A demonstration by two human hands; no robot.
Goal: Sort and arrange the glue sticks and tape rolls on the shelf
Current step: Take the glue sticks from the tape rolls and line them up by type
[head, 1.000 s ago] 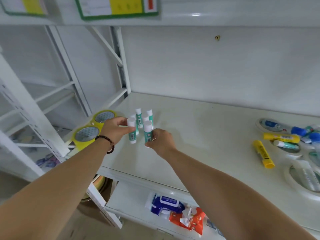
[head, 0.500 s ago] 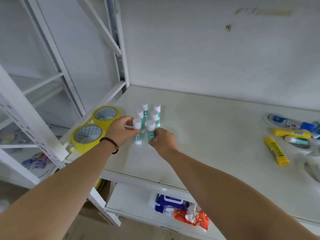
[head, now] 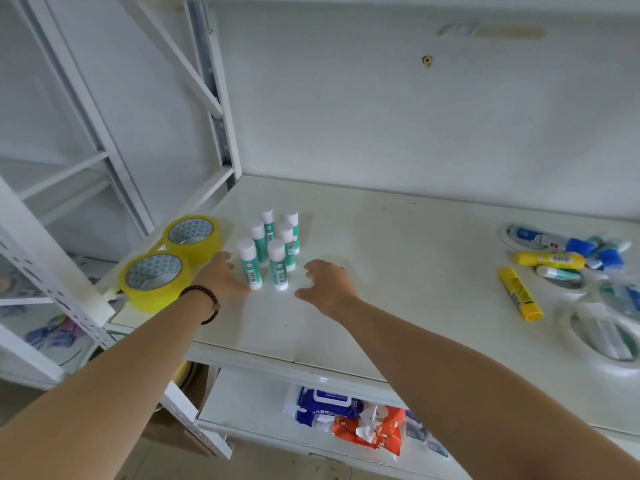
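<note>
Teal-and-white glue sticks (head: pixel 269 249) stand upright in a tight cluster of six on the white shelf (head: pixel 398 258), toward its left end. Each has a white cap, a teal label with a barcode patch near the bottom, and a white base; they form two short rows running away from the front edge, close together or touching.

Just to their left two yellow tape rolls (head: pixel 173 259) lie flat at the shelf's left edge, one behind the other and touching, their cores showing a grey diamond pattern.

The left hand (head: pixel 225 277) hovers beside the nearest stick on the left with its fingers loose and spread, holding nothing; whether the thumb touches the stick's base I cannot tell. A dark beaded bracelet (head: pixel 204 303) circles that wrist. The right hand (head: pixel 327 284) floats just right of the cluster, fingers loosely curled downward, also holding nothing.

Well apart, at the right end of the shelf, lies an unsorted heap: a yellow glue stick (head: pixel 520 294) lying alone, a second yellow stick (head: pixel 549 259) across blue-capped sticks (head: pixel 568 244), and clear tape rolls (head: pixel 602 341), partly blurred.

On the lower shelf (head: pixel 249 400) sit blue and orange packets (head: pixel 349 415)
</note>
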